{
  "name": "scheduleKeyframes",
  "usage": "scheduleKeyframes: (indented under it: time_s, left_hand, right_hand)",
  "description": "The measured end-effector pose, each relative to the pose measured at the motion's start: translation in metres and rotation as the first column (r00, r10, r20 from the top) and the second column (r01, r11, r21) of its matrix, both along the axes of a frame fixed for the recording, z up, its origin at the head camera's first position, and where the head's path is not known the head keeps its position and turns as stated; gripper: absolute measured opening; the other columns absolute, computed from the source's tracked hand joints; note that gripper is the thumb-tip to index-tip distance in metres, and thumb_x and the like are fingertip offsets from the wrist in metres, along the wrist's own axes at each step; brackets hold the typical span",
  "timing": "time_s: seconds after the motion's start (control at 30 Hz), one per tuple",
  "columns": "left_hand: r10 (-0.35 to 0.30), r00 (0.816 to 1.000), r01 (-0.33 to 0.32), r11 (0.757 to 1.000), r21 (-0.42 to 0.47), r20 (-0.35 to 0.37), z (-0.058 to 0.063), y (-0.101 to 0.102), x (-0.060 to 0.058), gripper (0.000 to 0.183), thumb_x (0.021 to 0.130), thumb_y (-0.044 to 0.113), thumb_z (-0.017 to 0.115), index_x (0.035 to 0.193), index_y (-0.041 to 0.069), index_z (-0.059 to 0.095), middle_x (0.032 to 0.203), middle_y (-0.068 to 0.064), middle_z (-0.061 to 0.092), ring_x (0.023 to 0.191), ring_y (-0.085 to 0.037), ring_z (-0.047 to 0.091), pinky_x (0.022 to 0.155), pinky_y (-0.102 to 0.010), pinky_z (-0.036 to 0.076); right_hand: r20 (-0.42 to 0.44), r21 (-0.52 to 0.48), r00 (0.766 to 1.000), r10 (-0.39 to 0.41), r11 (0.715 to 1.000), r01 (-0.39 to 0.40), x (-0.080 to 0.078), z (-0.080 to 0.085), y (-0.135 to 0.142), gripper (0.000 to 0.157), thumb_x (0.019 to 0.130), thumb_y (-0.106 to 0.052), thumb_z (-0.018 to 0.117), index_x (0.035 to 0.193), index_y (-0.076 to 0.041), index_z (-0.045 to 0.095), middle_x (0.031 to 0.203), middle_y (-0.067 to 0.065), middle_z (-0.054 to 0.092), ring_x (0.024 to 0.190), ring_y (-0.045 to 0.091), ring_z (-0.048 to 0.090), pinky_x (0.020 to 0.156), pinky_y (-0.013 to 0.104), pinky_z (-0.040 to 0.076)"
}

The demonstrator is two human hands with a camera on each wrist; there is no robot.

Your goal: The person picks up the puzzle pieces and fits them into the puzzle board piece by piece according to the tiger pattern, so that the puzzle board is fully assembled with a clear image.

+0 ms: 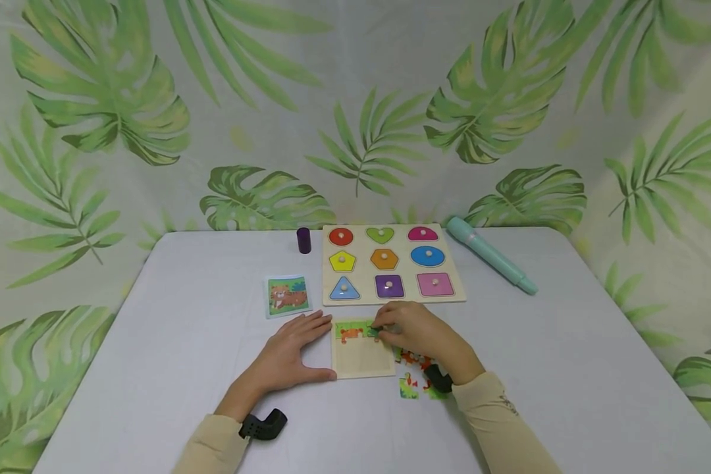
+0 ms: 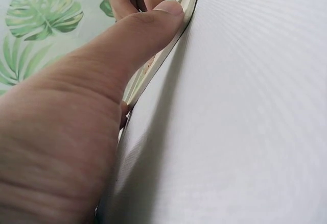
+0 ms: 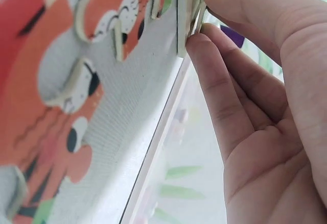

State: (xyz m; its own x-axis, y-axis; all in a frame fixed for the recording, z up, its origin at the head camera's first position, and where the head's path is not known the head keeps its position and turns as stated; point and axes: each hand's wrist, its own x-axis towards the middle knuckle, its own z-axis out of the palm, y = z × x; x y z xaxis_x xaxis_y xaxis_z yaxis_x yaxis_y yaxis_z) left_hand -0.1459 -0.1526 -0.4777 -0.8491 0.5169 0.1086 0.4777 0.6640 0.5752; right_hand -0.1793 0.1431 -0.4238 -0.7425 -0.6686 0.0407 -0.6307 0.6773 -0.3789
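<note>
A shallow wooden puzzle tray (image 1: 364,362) lies flat, with green-and-orange jigsaw pieces (image 1: 348,331) set along its far side. My left hand (image 1: 290,352) rests on the table with fingers and thumb spread, fingertips at the tray's left edge and the thumb (image 2: 153,25) against its near corner. At the far right corner, my right hand (image 1: 417,329) pinches a small jigsaw piece (image 1: 373,331) between thumb and fingers, mostly hidden by the fingertips. Beneath the right wrist lie several loose orange-and-green jigsaw pieces (image 1: 409,387), with tiger markings (image 3: 122,17) visible in the right wrist view.
A card with a tiger picture (image 1: 288,296) lies beyond the left hand. Behind the tray is a knobbed shape board (image 1: 364,280). A dark purple cylinder (image 1: 304,241) stands to its left, and a teal pen-shaped thing (image 1: 492,255) lies to its right.
</note>
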Motion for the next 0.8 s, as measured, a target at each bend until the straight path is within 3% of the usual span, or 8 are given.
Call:
scheduleKeyframes:
  time_s: [0.33, 0.8]
  left_hand:
    - [0.002, 1.000, -0.002, 1.000, -0.002, -0.004, -0.0010, -0.0003, 0.0008, 0.094, 0.077, 0.064, 0.082, 0.152, 0.014, 0.053, 0.162, 0.000, 0.045, 0.154, -0.027, 0.034, 0.126, -0.055, 0.027]
    - [0.007, 1.000, -0.007, 1.000, -0.010, -0.001, -0.0009, -0.0002, 0.0005, 0.095, 0.077, 0.063, 0.083, 0.152, 0.014, 0.053, 0.162, -0.001, 0.045, 0.154, -0.028, 0.034, 0.125, -0.055, 0.027]
  right_hand:
    - [-0.029, 0.016, 1.000, -0.007, 1.000, 0.008, 0.0004, -0.0043, -0.0022, 0.017, 0.091, -0.014, 0.080, 0.107, -0.009, 0.081, 0.110, 0.003, 0.074, 0.104, 0.020, 0.069, 0.095, 0.036, 0.060]
    - [-0.001, 0.003, 0.999, -0.045, 0.999, 0.045, 0.0007, -0.0064, -0.0028, 0.016, 0.090, -0.012, 0.080, 0.106, -0.010, 0.081, 0.110, 0.001, 0.073, 0.103, 0.019, 0.067, 0.095, 0.036, 0.060]
